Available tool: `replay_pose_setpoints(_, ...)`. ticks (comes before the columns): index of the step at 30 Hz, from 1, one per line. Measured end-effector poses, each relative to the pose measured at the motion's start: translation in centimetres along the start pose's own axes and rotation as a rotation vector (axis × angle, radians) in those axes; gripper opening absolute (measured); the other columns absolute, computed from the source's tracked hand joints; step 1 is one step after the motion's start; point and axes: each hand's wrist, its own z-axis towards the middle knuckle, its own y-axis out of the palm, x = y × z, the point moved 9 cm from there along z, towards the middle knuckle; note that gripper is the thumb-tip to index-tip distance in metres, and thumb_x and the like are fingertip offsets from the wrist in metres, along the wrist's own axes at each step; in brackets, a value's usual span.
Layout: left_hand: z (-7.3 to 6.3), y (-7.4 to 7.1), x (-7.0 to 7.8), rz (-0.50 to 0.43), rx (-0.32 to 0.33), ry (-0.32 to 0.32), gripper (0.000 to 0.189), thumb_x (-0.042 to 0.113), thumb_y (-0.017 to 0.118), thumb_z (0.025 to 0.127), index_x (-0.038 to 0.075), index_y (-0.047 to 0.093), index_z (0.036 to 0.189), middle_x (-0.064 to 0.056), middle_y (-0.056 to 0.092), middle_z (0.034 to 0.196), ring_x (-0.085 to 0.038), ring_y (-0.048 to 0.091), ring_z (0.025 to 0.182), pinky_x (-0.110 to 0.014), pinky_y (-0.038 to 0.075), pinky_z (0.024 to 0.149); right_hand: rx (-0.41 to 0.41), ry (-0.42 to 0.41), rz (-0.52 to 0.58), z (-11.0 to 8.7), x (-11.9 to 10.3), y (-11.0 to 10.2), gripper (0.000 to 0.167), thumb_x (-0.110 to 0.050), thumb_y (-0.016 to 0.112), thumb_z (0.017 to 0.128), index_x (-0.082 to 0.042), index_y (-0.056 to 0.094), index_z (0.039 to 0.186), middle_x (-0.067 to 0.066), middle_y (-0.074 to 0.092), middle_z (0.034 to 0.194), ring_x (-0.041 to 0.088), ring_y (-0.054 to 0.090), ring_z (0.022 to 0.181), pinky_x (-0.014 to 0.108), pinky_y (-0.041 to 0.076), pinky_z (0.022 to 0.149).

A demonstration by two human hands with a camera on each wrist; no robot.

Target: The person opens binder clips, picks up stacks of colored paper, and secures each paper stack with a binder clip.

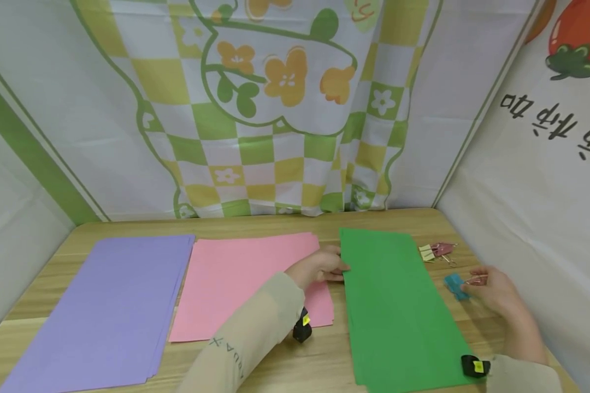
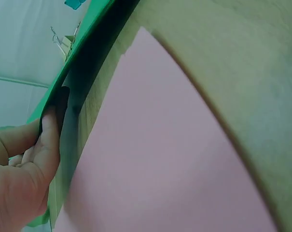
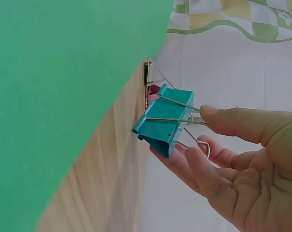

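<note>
At the right side of the table, my right hand [image 1: 494,289] holds a teal binder clip [image 3: 166,118] by its wire handles, thumb on one and fingers on the other. The clip is beside the right edge of a stack of green paper [image 1: 398,311]. My left hand [image 1: 320,266] pinches the left edge of that green stack between thumb and fingers; in the left wrist view the edge is lifted off the wood. Beneath my left forearm lies a stack of pink paper [image 1: 236,278], its right edge close to the green one.
A stack of purple paper [image 1: 113,311] lies on the left of the wooden table [image 1: 305,365]. Yellow and dark pink binder clips [image 1: 441,250] lie at the back right. A patterned curtain [image 1: 275,136] hangs behind the table, with white fabric at both sides.
</note>
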Motion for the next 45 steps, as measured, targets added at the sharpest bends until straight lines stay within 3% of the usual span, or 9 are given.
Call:
replay_pose_setpoints(5, -0.1, -0.6, 0.1, -0.018, 0.027, 0.008, 0.024, -0.007, 0.060, 0.093, -0.005, 0.061, 0.118, -0.002, 0.061, 0.078, -0.012, 0.060, 0.071, -0.026, 0.059, 0.078, 0.032, -0.012, 0.020, -0.1, -0.2, -0.2, 0.059, -0.010, 0.062, 0.094, 0.025, 0.033, 0.132, 0.041, 0.056, 0.113, 0.050, 0.057, 0.103, 0.028, 0.046, 0.075)
replay_pose_setpoints(12, -0.7, -1.2, 0.4, -0.016, 0.008, 0.008, 0.017, -0.004, 0.058, 0.096, -0.004, 0.061, 0.113, -0.002, 0.059, 0.073, -0.012, 0.058, 0.065, -0.027, 0.059, 0.075, 0.039, -0.015, 0.015, 0.1, -0.2, -0.3, 0.060, -0.013, 0.056, 0.099, 0.029, 0.030, 0.134, 0.045, 0.050, 0.120, 0.055, 0.051, 0.110, 0.054, 0.048, 0.090)
replay_pose_setpoints(18, -1.3, -2.1, 0.9, -0.024, 0.028, 0.035, 0.005, -0.002, 0.058, 0.096, 0.002, 0.057, 0.099, -0.003, 0.054, 0.076, -0.013, 0.054, 0.064, -0.023, 0.057, 0.066, 0.034, -0.013, 0.019, 0.1, -0.4, -0.3, 0.059, -0.017, 0.052, 0.102, 0.029, 0.031, 0.133, 0.046, 0.047, 0.124, 0.055, 0.050, 0.111, 0.055, 0.048, 0.091)
replay_pose_setpoints(21, -1.5, -2.5, 1.3, -0.039, 0.042, 0.058, 0.016, -0.002, 0.058, 0.097, 0.007, 0.048, 0.087, -0.003, 0.050, 0.075, -0.013, 0.051, 0.061, -0.021, 0.054, 0.061, 0.039, -0.018, 0.023, 0.0, -0.6, -0.4, 0.060, -0.019, 0.050, 0.103, 0.029, 0.030, 0.133, 0.047, 0.045, 0.124, 0.055, 0.050, 0.111, 0.046, 0.051, 0.087)
replay_pose_setpoints(26, -2.0, -3.0, 2.0, -0.045, 0.056, 0.087, 0.037, -0.002, 0.058, 0.097, 0.012, 0.033, 0.072, -0.002, 0.048, 0.072, -0.012, 0.051, 0.058, -0.021, 0.053, 0.057, 0.066, -0.026, 0.056, -0.2, -0.9, -0.7, 0.061, -0.022, 0.047, 0.105, 0.030, 0.030, 0.132, 0.046, 0.046, 0.123, 0.049, 0.054, 0.108, 0.017, 0.044, 0.071)
replay_pose_setpoints(29, -2.4, -3.2, 2.2, -0.036, 0.065, 0.103, 0.029, -0.001, 0.057, 0.097, 0.010, 0.040, 0.076, -0.002, 0.050, 0.075, -0.011, 0.053, 0.062, -0.021, 0.054, 0.059, 0.070, -0.019, 0.111, -0.2, -1.0, -0.7, 0.062, -0.022, 0.045, 0.105, 0.030, 0.027, 0.134, 0.046, 0.045, 0.123, 0.026, 0.061, 0.093, 0.012, 0.046, 0.066)
replay_pose_setpoints(33, -3.0, -3.6, 2.4, -0.033, 0.075, 0.112, 0.002, 0.001, 0.057, 0.098, 0.002, 0.055, 0.100, -0.002, 0.054, 0.078, -0.011, 0.056, 0.067, -0.022, 0.056, 0.064, 0.066, -0.006, 0.180, -0.1, -1.1, -0.6, 0.064, -0.022, 0.045, 0.106, 0.029, 0.023, 0.137, 0.041, 0.046, 0.122, -0.009, 0.049, 0.080, 0.013, 0.052, 0.067)
replay_pose_setpoints(37, -3.6, -3.9, 2.6, -0.046, 0.085, 0.126, 0.022, 0.002, 0.056, 0.099, -0.005, 0.057, 0.120, -0.002, 0.059, 0.078, -0.010, 0.059, 0.068, -0.024, 0.058, 0.069, 0.070, 0.002, 0.216, -0.1, -1.2, -0.6, 0.063, -0.022, 0.046, 0.105, 0.026, 0.024, 0.139, 0.032, 0.049, 0.118, -0.013, 0.047, 0.078, 0.012, 0.053, 0.069)
replay_pose_setpoints(45, -4.5, -4.8, 2.5, -0.097, 0.096, 0.159, 0.025, 0.002, 0.057, 0.098, -0.005, 0.056, 0.122, -0.001, 0.063, 0.081, -0.011, 0.064, 0.071, -0.030, 0.061, 0.077, 0.075, -0.009, 0.288, -0.6, -1.3, -0.4, 0.061, -0.021, 0.046, 0.105, 0.024, 0.024, 0.140, 0.017, 0.050, 0.113, -0.012, 0.050, 0.082, 0.012, 0.054, 0.073)
